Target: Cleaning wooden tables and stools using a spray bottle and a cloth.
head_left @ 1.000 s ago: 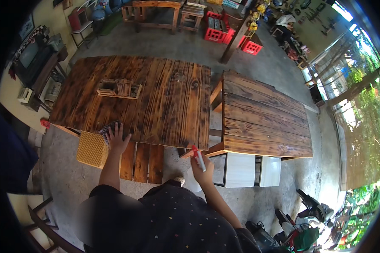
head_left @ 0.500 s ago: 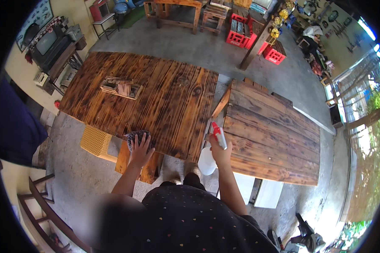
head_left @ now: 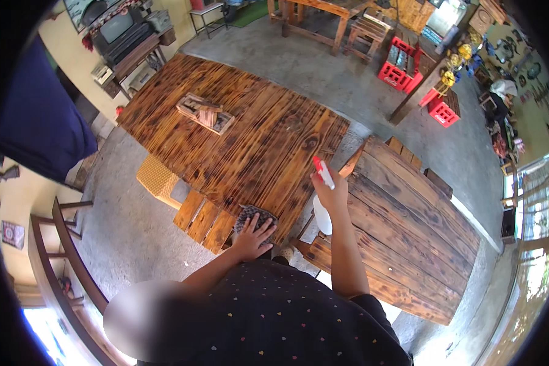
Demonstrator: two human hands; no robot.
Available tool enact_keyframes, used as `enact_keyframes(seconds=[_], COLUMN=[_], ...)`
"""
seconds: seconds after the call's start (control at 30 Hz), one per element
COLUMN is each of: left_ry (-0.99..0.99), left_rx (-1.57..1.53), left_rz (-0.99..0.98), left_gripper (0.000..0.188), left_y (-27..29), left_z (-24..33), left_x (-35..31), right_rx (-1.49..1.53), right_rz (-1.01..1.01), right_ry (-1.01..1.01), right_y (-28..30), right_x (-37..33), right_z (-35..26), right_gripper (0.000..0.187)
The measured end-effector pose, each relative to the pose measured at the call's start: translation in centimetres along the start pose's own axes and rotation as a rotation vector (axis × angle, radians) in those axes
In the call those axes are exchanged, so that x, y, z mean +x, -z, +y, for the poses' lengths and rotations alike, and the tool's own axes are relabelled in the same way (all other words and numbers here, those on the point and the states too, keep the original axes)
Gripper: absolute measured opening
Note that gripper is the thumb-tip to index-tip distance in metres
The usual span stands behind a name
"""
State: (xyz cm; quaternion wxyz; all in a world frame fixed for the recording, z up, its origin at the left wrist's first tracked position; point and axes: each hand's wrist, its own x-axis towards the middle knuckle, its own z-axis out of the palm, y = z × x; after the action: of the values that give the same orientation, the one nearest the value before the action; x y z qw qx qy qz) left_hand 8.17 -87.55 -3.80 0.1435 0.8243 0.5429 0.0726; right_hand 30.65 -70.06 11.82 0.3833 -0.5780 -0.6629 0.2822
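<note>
My left hand (head_left: 251, 243) lies with spread fingers on a dark patterned cloth (head_left: 247, 213), pressing it against the near edge of a brown wooden table (head_left: 256, 140). My right hand (head_left: 333, 195) is wrapped round the neck of a spray bottle with a red and white trigger head and a white body (head_left: 322, 218). The bottle is above the gap between this table and a second plank table (head_left: 409, 213) on the right. Toward the far left of the first table sits a small wooden caddy (head_left: 227, 127); its contents are hard to make out.
A woven yellow stool (head_left: 157, 178) and a slatted wooden bench (head_left: 195, 210) stand against the first table's near side. Red crates (head_left: 395, 78) and a wooden post (head_left: 418, 94) are at the back right. A dark blue curtain (head_left: 49, 116) hangs at left.
The view has turned. My left hand and the cloth have slid right along the table's near edge, toward its corner. The spray bottle has risen and swung farther forward in my right hand.
</note>
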Motion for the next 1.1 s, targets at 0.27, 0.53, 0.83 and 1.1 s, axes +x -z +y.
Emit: enact_keyframes(seconds=[0.27, 0.53, 0.83, 1.1], left_ry=[-0.165, -0.246, -0.233, -0.251], left_rx=[0.057, 0.001, -0.08, -0.058], left_rz=[0.107, 0.006, -0.062, -0.063], left_gripper=[0.058, 0.06, 0.06, 0.057], left_y=[-2.6, -2.5, -3.3, -1.4], left_z=[-1.9, -3.8, -4.9, -4.0], left_x=[0.1, 0.6, 1.0, 1.1], right_rx=[0.022, -0.138, -0.056, -0.085], right_rz=[-0.084, -0.104, -0.643, -0.675], right_ry=[0.001, -0.061, 0.063, 0.195], right_y=[-4.3, -7.6, -9.3, -9.5], right_x=[5.2, 5.8, 1.6, -0.9], right_z=[-1.1, -0.2, -6.7, -5.9], right_gripper=[0.026, 0.03, 0.036, 0.027])
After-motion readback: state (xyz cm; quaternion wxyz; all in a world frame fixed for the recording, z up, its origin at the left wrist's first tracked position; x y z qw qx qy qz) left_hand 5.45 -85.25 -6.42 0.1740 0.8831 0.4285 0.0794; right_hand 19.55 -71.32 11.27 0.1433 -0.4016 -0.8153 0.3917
